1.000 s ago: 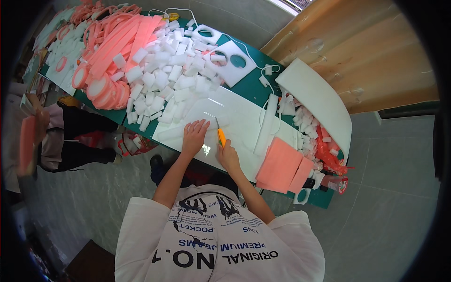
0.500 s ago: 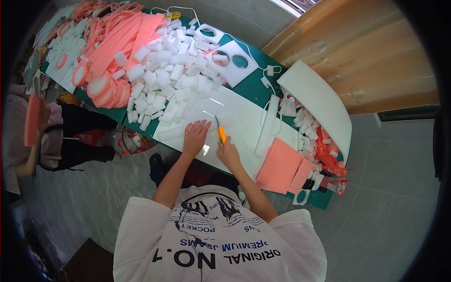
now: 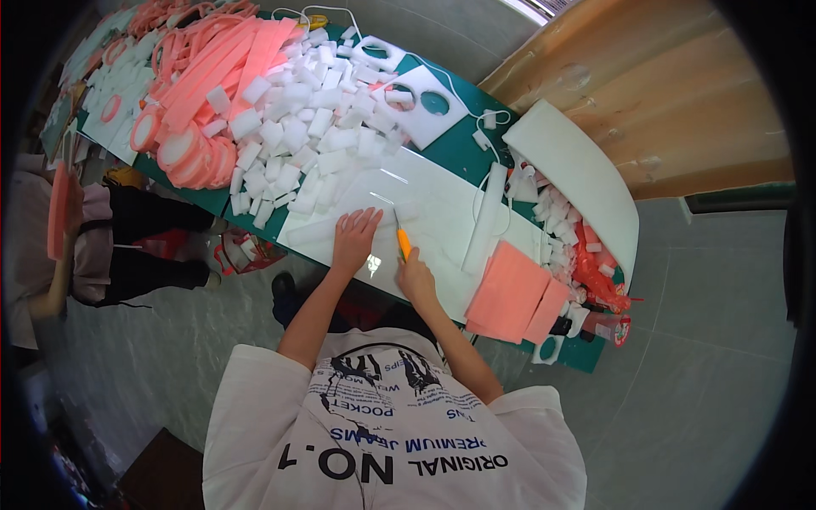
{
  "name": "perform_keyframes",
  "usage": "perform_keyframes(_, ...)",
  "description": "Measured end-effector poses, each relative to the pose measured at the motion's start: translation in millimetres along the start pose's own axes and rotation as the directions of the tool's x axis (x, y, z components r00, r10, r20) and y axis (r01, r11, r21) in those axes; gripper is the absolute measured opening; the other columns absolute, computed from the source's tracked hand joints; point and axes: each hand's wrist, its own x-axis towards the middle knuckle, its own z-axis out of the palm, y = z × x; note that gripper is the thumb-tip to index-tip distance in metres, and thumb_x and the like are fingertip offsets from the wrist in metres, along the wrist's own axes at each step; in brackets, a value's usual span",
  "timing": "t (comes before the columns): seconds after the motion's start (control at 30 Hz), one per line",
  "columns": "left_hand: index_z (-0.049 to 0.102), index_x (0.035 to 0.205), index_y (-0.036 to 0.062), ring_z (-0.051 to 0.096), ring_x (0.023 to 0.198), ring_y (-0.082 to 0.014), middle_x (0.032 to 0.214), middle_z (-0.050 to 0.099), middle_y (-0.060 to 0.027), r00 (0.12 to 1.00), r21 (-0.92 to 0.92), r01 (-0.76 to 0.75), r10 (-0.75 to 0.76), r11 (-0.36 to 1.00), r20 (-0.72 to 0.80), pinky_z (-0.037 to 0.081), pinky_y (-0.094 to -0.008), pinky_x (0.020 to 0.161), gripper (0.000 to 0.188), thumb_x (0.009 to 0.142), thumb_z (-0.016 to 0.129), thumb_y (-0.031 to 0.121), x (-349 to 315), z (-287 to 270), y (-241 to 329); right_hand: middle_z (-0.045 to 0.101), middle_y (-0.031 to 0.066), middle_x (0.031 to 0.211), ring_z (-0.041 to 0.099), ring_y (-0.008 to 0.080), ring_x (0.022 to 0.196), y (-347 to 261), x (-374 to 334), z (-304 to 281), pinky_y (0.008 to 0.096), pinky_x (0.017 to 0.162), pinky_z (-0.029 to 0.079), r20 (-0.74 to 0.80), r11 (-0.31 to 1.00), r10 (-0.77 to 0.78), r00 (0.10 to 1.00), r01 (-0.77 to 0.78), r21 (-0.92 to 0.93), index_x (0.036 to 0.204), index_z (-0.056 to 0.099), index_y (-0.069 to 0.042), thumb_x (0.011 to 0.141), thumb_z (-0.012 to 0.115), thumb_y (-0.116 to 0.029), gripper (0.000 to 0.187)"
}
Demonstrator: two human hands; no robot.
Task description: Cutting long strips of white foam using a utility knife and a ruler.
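My left hand (image 3: 355, 240) lies with its fingers stretched out over a white foam strip (image 3: 316, 235) on the white board (image 3: 433, 202). Just right of it, my right hand (image 3: 416, 274) is wrapped round an orange-handled utility knife (image 3: 404, 245). Its thin blade points away from me, with the tip beside the strip near my left fingertips. Whether the blade touches the foam I cannot tell.
Beyond my hands lies a heap of white foam blocks (image 3: 319, 123). Pink foam strips (image 3: 225, 68) pile up at the far left. To the right are pink foam sheets (image 3: 510, 291) and a long white foam piece (image 3: 487, 217). Another person (image 3: 93, 229) stands at left.
The knife has shifted slightly right against the strip and its blade stands a little straighter. My left hand keeps its place on the foam. The whole view has moved slightly.
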Motion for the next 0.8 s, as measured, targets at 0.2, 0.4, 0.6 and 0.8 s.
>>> perform_keyframes(0.2, 0.046, 0.116, 0.0150, 0.044, 0.103, -0.0175, 0.112, 0.050, -0.0012, 0.998, -0.001, 0.001, -0.001, 1.000, -0.067, 0.029, -0.0383, 0.091, 0.043, 0.073, 0.048, 0.009, 2, 4, -6, 0.054, 0.0243, 0.061, 0.054, 0.0409, 0.057, -3, -11, -1, 0.0488, 0.050, 0.043, -0.023, 0.999, -0.025, 0.999, 0.024, -0.040, 0.095, 0.034, 0.002, 0.082, 0.046, -0.021, 0.029)
perform_keyframes(0.4, 0.047, 0.115, 0.0147, 0.045, 0.103, -0.0178, 0.113, 0.049, -0.0019, 0.999, -0.007, -0.010, 0.010, 1.000, -0.031, 0.029, -0.0382, 0.091, 0.043, 0.073, 0.048, 0.007, -7, 1, 1, 0.054, 0.0247, 0.061, 0.054, 0.0417, 0.056, 2, -15, 9, 0.0486, 0.049, 0.043, -0.033, 0.997, -0.049, 0.998, 0.046, -0.066, 0.096, 0.035, 0.002, 0.083, 0.044, -0.023, 0.030)
perform_keyframes(0.6, 0.046, 0.117, 0.0153, 0.044, 0.105, -0.0172, 0.116, 0.048, -0.0014, 1.000, -0.023, -0.006, 0.006, 1.000, -0.007, 0.028, -0.0360, 0.090, 0.044, 0.073, 0.045, 0.006, -5, 3, -7, 0.054, 0.0253, 0.062, 0.054, 0.0418, 0.057, 3, -7, 4, 0.0489, 0.050, 0.043, -0.011, 0.996, -0.033, 0.999, 0.032, -0.080, 0.096, 0.034, 0.002, 0.083, 0.044, -0.023, 0.031)
perform_keyframes(0.8, 0.047, 0.116, 0.0164, 0.045, 0.104, -0.0173, 0.114, 0.049, -0.0017, 1.000, -0.114, -0.012, 0.015, 0.993, 0.026, 0.030, -0.0351, 0.086, 0.044, 0.074, 0.046, 0.006, -8, 4, -16, 0.052, 0.0283, 0.064, 0.053, 0.0447, 0.059, 8, -10, 13, 0.0506, 0.051, 0.042, -0.047, 0.999, -0.020, 0.999, 0.022, 0.044, 0.097, 0.033, 0.002, 0.082, 0.045, -0.025, 0.034)
